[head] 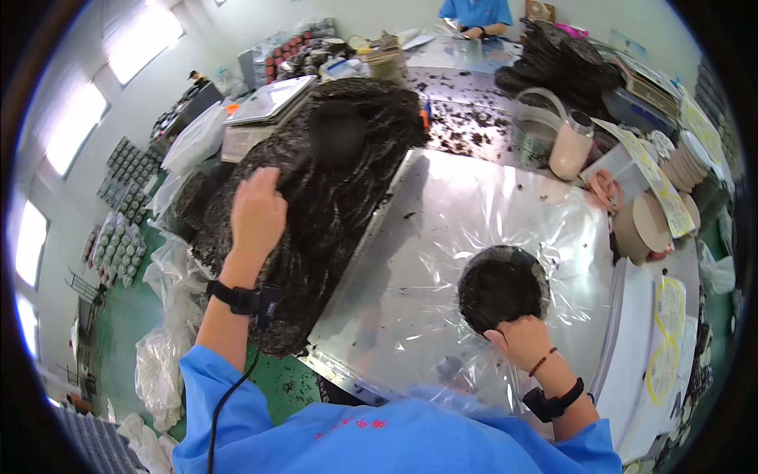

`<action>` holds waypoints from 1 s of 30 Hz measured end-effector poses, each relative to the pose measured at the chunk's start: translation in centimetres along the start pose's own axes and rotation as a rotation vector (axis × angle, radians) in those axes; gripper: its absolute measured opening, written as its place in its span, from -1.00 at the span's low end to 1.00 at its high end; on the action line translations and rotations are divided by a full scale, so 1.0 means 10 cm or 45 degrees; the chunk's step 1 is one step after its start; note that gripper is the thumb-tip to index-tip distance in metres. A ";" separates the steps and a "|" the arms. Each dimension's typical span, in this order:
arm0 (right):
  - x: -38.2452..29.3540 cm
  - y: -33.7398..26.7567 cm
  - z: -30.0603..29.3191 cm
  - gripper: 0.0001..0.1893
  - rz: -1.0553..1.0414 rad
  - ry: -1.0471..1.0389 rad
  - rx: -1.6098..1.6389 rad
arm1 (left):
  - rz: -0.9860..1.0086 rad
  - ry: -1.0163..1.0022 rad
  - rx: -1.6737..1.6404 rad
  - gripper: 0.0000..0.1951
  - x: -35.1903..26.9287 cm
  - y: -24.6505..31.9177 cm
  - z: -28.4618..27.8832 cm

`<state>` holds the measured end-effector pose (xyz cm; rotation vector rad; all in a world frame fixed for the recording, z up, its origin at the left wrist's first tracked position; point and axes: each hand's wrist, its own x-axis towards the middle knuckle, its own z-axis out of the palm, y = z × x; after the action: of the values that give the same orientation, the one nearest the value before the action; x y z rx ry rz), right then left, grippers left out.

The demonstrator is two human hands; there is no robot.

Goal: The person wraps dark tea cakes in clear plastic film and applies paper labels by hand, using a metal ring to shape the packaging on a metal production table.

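My left hand rests over a large pile of dark, flaky dried material, possibly seaweed; nothing shows in its fingers. Across the metal tabletop, my right hand reaches over the near rim of a round mould. Its fingertips are hidden against the dark material that fills the mould. Clear plastic film lines the mould and spreads in creases over the surrounding metal surface.
Right of the mould stand a pink flask, a clear plastic pitcher, a roll of tape and round cardboard discs. A second dark pile lies at the back right. Beyond the table, a person in blue handles clear film.
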<state>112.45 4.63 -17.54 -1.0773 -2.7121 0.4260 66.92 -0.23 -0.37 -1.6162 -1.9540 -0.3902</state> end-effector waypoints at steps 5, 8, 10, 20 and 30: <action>0.06 0.23 -0.54 -0.64 0.277 0.630 0.754 | 0.524 0.408 -0.179 -0.57 -0.04 1.14 -0.26; 0.18 0.29 -0.78 -0.54 0.376 0.769 1.539 | 0.851 0.006 -0.600 -0.60 -0.50 2.23 0.12; 0.23 0.31 -0.77 -0.57 0.578 0.623 0.971 | 0.993 -0.128 -0.688 -0.54 -0.92 2.80 0.43; 0.19 0.40 -0.39 -0.86 0.300 0.199 -0.118 | 0.737 -0.869 -0.711 -0.19 -0.96 3.23 1.25; 0.34 0.34 -0.25 -0.83 0.102 0.249 -0.803 | 0.690 -1.158 -0.921 -0.48 -0.58 3.27 1.20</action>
<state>112.86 9.84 -16.06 -1.2809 -2.6818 -0.5403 96.22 9.27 -17.61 -3.1100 -1.8962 -0.1320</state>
